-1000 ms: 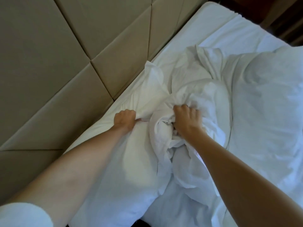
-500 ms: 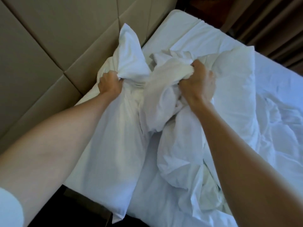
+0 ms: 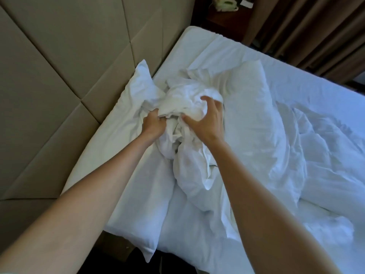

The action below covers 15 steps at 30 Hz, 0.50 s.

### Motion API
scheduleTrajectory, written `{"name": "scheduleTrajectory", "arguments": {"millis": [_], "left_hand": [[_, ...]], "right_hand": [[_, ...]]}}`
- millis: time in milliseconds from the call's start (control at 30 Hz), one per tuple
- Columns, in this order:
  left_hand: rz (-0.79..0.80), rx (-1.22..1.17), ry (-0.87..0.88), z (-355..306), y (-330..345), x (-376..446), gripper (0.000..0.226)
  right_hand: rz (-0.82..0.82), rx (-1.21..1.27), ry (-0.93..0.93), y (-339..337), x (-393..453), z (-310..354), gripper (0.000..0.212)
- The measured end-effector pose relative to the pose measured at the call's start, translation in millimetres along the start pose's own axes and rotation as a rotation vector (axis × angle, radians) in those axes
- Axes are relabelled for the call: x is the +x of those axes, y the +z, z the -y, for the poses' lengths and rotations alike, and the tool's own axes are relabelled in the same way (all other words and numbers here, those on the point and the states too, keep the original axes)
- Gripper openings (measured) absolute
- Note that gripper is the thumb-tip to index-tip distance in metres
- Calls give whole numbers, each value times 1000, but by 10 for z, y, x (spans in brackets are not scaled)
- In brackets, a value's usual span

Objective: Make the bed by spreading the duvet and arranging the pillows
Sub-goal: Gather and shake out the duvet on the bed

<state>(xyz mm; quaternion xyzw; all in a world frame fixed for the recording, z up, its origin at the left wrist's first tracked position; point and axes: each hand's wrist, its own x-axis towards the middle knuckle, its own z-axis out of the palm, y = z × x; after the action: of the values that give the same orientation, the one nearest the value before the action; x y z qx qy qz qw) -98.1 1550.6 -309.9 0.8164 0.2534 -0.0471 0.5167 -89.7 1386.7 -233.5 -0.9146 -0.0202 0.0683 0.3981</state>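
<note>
Lowering the bundle back onto the bed, your left hand [image 3: 153, 123] still clenches the bunched duvet [image 3: 183, 107] beside the left pillow [image 3: 126, 155], while your right hand [image 3: 205, 119] has loosened to a spread-fingered grasp on it, the second pillow [image 3: 250, 107] alongside; spreading hasn't started.

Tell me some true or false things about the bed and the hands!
1. Both hands are on the bunched white bedding. True.
2. The left hand lies flat on the headboard. False: it grips the bunched bedding; the padded headboard is untouched.
3. A pillow lies to the right of the right hand. True.
4. The duvet is spread smooth. False: it lies rumpled.
</note>
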Motion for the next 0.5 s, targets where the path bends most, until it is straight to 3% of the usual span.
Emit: {"name": "scheduleTrajectory", "arguments": {"millis": [100,167,333,400,500], "left_hand": [[-107,112,-62,-146,33,-182,29],[-188,111,13,-390,-7,-321,29],[-358,-37,313,-1273,-320,-512,22],[-448,-87,366,-1603,-523,-541,32],[-521,-96,418,-1854,-852,-502,29]], "right_hand": [[195,46,332,6,-353,-335,111],[331,62,427,36,-533,-481,105],[188,58,297,-23,-770,-395,47],[131,146,179,-107,-816,-126,41],[58,456,72,-252,-892,288,46]]}}
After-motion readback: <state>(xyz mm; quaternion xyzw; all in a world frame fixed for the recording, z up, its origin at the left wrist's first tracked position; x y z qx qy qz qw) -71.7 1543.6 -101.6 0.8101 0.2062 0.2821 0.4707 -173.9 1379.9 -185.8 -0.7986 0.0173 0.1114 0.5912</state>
